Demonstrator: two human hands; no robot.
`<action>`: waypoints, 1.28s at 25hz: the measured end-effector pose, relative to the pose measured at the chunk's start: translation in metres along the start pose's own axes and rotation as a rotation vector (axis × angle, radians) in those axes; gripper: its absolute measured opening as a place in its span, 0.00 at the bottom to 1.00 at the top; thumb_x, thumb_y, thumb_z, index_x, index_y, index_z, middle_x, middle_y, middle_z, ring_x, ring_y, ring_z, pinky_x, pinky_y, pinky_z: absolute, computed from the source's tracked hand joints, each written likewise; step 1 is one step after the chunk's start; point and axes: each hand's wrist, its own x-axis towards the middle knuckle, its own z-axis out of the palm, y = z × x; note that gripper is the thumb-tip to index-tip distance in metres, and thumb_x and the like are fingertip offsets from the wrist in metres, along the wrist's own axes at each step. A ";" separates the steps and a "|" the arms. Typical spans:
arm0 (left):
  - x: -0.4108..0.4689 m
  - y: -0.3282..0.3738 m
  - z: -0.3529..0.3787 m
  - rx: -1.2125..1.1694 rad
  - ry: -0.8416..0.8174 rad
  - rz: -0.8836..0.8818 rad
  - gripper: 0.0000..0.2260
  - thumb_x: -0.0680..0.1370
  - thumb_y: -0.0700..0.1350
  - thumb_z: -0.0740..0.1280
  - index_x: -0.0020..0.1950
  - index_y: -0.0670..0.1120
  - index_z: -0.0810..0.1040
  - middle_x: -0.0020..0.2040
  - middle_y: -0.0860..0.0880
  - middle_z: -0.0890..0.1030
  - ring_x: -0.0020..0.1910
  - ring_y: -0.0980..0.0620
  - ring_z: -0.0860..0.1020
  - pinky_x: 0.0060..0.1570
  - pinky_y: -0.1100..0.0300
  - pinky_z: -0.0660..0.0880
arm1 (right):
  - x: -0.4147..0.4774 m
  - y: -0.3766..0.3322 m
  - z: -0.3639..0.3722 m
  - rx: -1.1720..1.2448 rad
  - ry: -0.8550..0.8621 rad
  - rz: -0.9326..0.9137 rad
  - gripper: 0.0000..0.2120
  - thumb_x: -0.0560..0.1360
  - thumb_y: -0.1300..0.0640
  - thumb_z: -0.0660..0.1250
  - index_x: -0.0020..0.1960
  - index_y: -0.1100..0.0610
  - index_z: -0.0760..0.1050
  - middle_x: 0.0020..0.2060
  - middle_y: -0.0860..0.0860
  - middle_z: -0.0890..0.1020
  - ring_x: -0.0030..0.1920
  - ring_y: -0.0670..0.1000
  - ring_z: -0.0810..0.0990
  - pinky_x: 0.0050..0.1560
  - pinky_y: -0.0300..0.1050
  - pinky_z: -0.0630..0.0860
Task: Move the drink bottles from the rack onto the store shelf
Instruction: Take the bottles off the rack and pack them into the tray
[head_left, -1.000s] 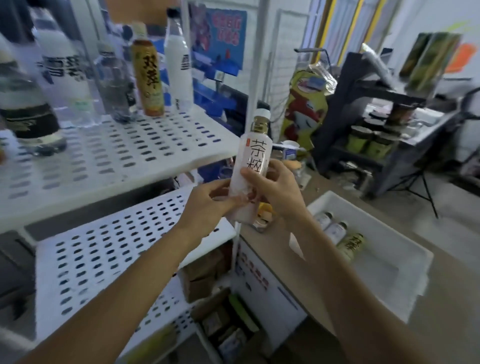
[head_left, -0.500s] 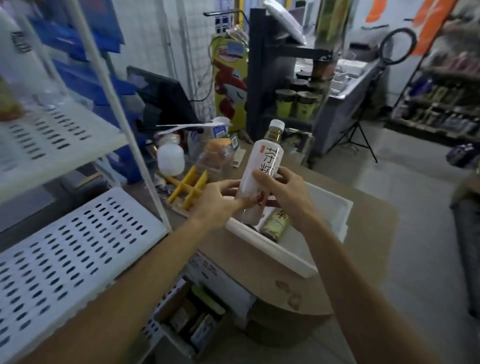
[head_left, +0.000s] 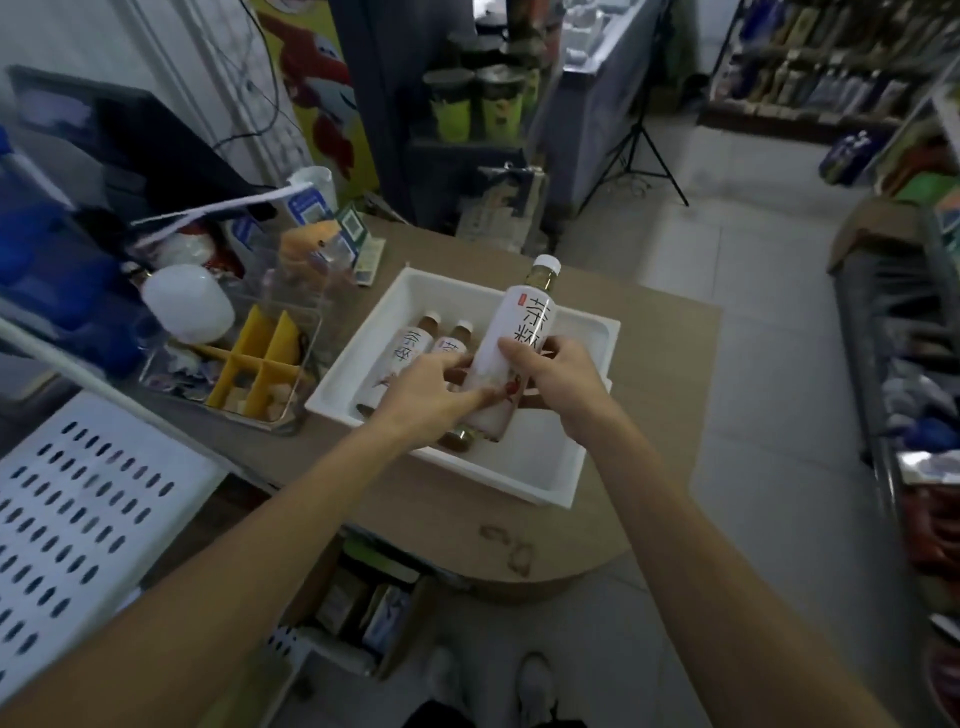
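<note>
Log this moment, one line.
white bottle tilted above white tray | left grip holds its lower part | right grip holds its middle | other bottles lie in tray

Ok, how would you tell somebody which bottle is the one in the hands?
Find the brown counter and the white tray on it. Just above the tray, the left hand and right hand hold one bottle. Unlike the bottles lying flat in the tray, it hangs tilted in the air, white cap pointing away, with big black writing.
</note>
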 end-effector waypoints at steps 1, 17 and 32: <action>0.007 -0.006 -0.001 0.042 -0.074 0.002 0.17 0.75 0.54 0.71 0.62 0.53 0.77 0.48 0.58 0.80 0.46 0.61 0.79 0.38 0.68 0.77 | 0.006 0.007 -0.001 -0.006 0.011 0.027 0.05 0.77 0.55 0.70 0.48 0.57 0.78 0.46 0.57 0.84 0.45 0.56 0.84 0.48 0.57 0.83; 0.104 -0.108 0.003 0.779 -0.648 0.441 0.22 0.83 0.58 0.45 0.76 0.56 0.60 0.78 0.55 0.56 0.77 0.50 0.49 0.75 0.49 0.45 | 0.097 0.091 0.022 -0.393 0.298 0.315 0.11 0.74 0.50 0.73 0.46 0.53 0.72 0.48 0.58 0.82 0.46 0.57 0.83 0.48 0.56 0.82; 0.102 -0.104 -0.006 0.680 -0.586 0.311 0.20 0.81 0.53 0.59 0.73 0.49 0.67 0.76 0.46 0.61 0.74 0.47 0.58 0.72 0.49 0.60 | 0.076 0.070 0.017 -0.416 0.170 0.414 0.17 0.80 0.53 0.64 0.64 0.61 0.73 0.53 0.56 0.78 0.53 0.57 0.81 0.47 0.52 0.83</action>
